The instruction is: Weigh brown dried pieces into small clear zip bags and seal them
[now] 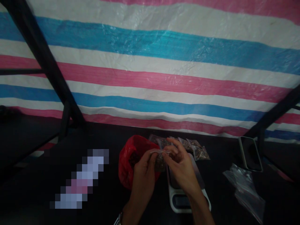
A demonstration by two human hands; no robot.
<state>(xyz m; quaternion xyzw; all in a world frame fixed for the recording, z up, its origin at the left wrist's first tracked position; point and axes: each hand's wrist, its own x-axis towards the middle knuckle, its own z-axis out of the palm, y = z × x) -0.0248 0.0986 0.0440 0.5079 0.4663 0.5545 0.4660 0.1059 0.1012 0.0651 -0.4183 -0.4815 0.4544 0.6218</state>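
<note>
Between both hands hangs a small clear zip bag with dark, dried bits in it. My left hand pinches the bag's top edge on the left, and my right hand pinches the same edge on the right, its other fingers curled loosely. Behind my left hand stands a red plastic bag, its mouth open on dark contents. A white digital scale lies under my right hand and forearm, which hide part of its plate. Several filled zip bags lie in a row just beyond my right hand.
At the right lie loose clear zip bags and a phone on the black table. A blurred-out strip is at the left. Black metal bars slant up on both sides, before a striped plastic sheet.
</note>
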